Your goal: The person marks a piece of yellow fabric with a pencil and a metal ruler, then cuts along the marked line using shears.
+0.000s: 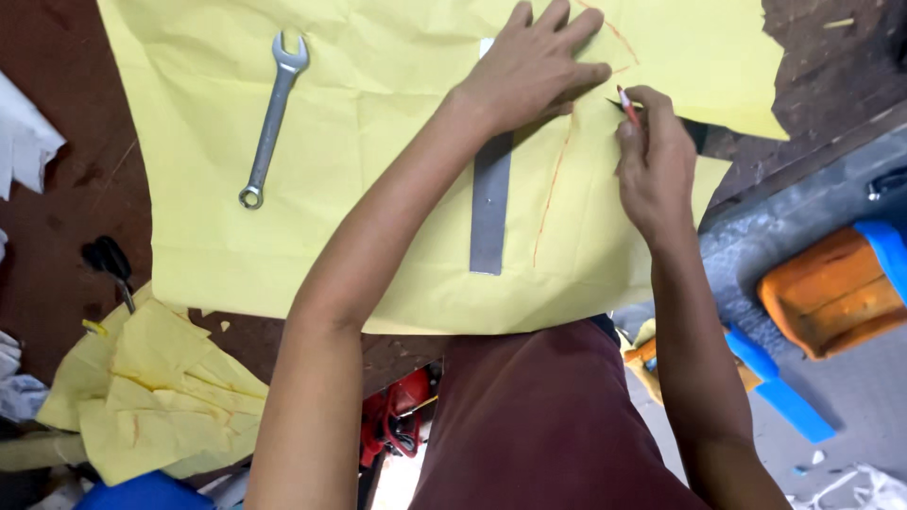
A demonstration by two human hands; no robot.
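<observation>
Over on the far left, a pair of black scissors [111, 266] lies on the dark brown surface [57, 236]. Just near of them sits a heap of crumpled yellow paper scraps [151, 387].

Next comes a big sheet of yellow paper [378, 142], spread flat on the surface. A silver wrench [272, 118] lies on the left part of the sheet, well apart from the hands.

In the middle, a flat grey metal ruler [490, 208] lies on the paper, running from near to far. The left hand [534, 66] rests on the far end of the ruler, with its fingers spread wide and flat, pressing down.

Just right of the ruler, a thin red curved line [551, 189] is drawn on the paper.

Further right, the right hand [654, 165] pinches a red pencil [627, 104] in its closed fingers. The pencil tip touches the paper near the left hand's fingertips.

On the far right, down on the floor, sits an orange and blue stool [836, 293].
</observation>
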